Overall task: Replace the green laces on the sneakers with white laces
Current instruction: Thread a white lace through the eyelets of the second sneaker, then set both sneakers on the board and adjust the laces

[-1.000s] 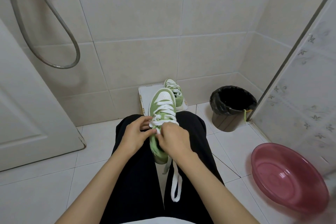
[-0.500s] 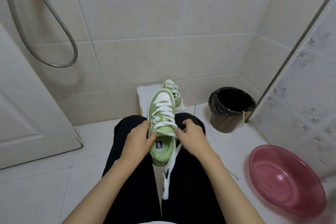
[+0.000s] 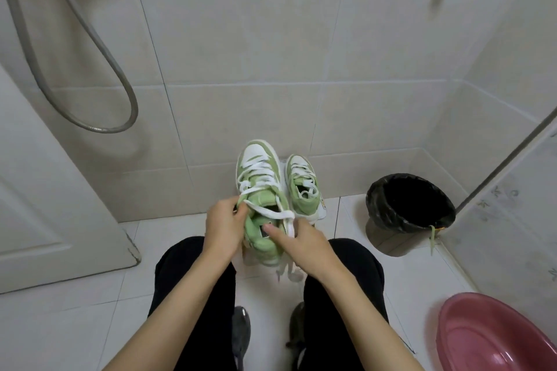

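As left hand (image 3: 223, 229), right hand (image 3: 305, 243) lift, sneaker (image 3: 259, 179) now clear of lap (image 3: 193, 268).

Held sneaker (image 3: 261, 190) – matt green fabric-looking panels over smoother white ones, flat woven white laces (image 3: 256, 173); second sneaker (image 3: 302, 190) looks the same build. Wall tiles (image 3: 271, 39) glazed, soft sheen; floor tiles (image 3: 75, 310) glossier white. Shower hose (image 3: 104, 129) – dull grey metal. Bin (image 3: 388, 214) lined with crinkled black plastic film. Basin (image 3: 482, 340) smooth glossy pink plastic. Trousers (image 3: 196, 280) matt black cloth.
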The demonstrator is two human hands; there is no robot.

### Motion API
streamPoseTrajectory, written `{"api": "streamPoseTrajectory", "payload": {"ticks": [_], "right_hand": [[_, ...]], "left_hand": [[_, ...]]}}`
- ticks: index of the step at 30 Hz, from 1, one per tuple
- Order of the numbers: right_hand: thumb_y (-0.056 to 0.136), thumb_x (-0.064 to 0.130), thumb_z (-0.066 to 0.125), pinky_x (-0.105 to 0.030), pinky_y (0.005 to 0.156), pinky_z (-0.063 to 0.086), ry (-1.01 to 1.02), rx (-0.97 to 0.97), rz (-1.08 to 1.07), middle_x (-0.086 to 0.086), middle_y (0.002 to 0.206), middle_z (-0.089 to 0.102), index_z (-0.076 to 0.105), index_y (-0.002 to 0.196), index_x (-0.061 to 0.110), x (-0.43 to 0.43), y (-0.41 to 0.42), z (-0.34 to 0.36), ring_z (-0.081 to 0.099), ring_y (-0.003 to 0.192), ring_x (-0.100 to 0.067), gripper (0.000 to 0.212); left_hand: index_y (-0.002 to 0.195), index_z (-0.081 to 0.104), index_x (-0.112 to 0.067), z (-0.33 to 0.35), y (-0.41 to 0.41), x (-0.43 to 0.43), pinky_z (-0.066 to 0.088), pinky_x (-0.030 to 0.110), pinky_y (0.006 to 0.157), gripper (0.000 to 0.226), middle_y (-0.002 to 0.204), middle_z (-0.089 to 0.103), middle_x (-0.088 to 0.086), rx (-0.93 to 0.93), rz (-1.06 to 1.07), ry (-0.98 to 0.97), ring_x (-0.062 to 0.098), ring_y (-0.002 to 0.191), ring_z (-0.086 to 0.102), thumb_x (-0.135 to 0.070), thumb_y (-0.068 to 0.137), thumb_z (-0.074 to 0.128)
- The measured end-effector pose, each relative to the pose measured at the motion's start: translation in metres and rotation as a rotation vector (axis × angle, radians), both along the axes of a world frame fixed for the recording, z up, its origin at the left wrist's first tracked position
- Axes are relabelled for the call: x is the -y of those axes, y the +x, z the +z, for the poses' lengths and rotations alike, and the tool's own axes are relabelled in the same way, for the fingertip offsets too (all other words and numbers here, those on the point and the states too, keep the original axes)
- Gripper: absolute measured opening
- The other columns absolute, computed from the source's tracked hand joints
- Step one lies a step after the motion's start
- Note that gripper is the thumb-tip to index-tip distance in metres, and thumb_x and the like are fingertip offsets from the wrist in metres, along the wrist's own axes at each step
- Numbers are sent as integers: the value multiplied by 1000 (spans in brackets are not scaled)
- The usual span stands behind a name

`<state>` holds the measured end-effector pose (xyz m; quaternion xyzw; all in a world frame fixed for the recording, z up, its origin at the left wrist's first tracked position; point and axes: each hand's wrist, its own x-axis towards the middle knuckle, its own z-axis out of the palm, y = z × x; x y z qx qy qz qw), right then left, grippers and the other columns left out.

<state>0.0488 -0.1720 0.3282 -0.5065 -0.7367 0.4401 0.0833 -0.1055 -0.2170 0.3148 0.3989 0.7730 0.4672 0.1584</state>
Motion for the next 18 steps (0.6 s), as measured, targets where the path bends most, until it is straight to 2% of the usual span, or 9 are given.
{"api": "streamPoseTrajectory", "payload": {"ticks": [4, 7, 9, 11, 13, 15, 17, 18], "right_hand": [[87, 43, 59, -40, 72, 55, 84, 7, -50, -8, 96, 62, 52, 100, 8, -47, -39, -2, 64, 85, -28, 38], [94, 16, 50, -28, 46, 49, -21, -89, -134, -12, 76, 62, 46, 87, 9, -96, -68, -8, 63, 55, -19, 10], [94, 7, 51, -21, 36, 40, -162, -205, -228, -9, 58, 61, 48, 87, 9, -130, -80, -10, 57, 41, -14, 8], [90, -2, 57, -18, 38, 43, -292, -399, -323, -7, 53, 60, 54, 88, 4, -162, -91, -10, 58, 40, -12, 7], [86, -8, 60, -17, 48, 51, -371, -597, -384, -6, 56, 64, 59, 87, -1, -186, -106, -13, 64, 48, -13, 7], [85, -9, 62, -18, 59, 56, -413, -747, -431, -5, 59, 67, 61, 88, -3, -197, -124, -23, 66, 56, -14, 7], [84, -5, 65, -25, 69, 58, -334, -761, -451, -9, 69, 67, 62, 90, 1, -200, -141, -44, 67, 64, -17, 9], [84, -3, 66, -30, 74, 56, -257, -690, -435, -10, 76, 67, 63, 91, 4, -201, -146, -58, 66, 71, -19, 10]], "left_hand": [[48, 35, -24, -6, -33, -56, 23, 23, 43, 50, 42, 36, -10, -44, -29, -66, 8, 44, 29, -9, 93, 51], [50, 35, -18, -25, -58, -98, 24, 32, 50, 48, 47, 38, -3, -19, -7, -146, 12, 48, 30, -9, 94, 49], [50, 35, -16, -40, -76, -123, 23, 32, 52, 47, 49, 38, -1, 0, 1, -202, 14, 49, 31, -8, 94, 48], [51, 35, -17, -57, -90, -141, 24, 29, 50, 47, 50, 38, -2, -5, -13, -246, 12, 49, 31, -8, 95, 47], [53, 37, -15, -74, -99, -156, 22, 23, 46, 45, 51, 38, -2, 5, -38, -240, 10, 50, 31, -8, 96, 46], [59, 46, -8, -89, -103, -168, 22, 25, 49, 37, 56, 45, 2, 30, -65, -227, 14, 55, 38, -7, 96, 46], [64, 50, -5, -102, -104, -177, 23, 28, 52, 32, 59, 47, 4, 50, -84, -233, 15, 58, 40, -7, 96, 47], [63, 49, -7, -107, -104, -180, 24, 26, 51, 32, 58, 47, 2, 51, -91, -235, 13, 56, 39, -7, 96, 47]]}}
